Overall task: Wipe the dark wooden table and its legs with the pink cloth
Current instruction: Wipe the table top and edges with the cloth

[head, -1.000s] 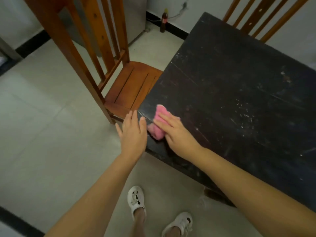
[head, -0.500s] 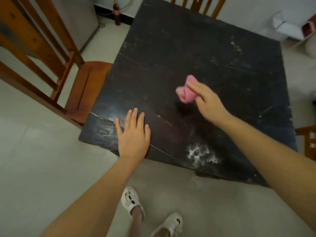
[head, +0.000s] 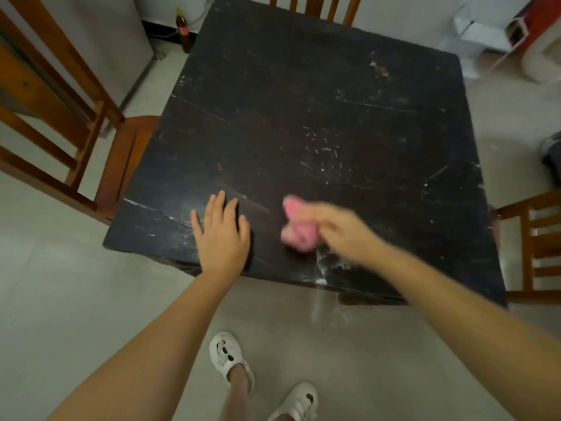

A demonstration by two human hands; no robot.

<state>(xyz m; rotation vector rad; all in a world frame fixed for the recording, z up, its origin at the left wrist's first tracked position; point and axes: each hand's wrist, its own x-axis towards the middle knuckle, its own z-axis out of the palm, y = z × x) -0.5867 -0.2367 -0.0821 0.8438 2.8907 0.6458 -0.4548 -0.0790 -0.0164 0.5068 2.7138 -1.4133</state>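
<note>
Nearest the person, two white clogs stand on the pale floor just short of the counter, close enough that both arms reach well over its near edge. The left hand lies flat on the dark wood by the near-left corner, fingers straight and slightly spread, holding nothing — most likely a brace to steady the body while the other arm works. Just beside it, the right hand is blurred, its fingers curled round the bunched pink cloth, which is pressed to the counter top near the front edge. A whitish smear sits right under that wrist, at the edge — probably what the cloth is after. Farther back the top shows pale flecks and scratches, not yet dealt with by the look of it. Wooden chairs stand around the counter, and a dark bottle stands on the floor by the far wall.
</note>
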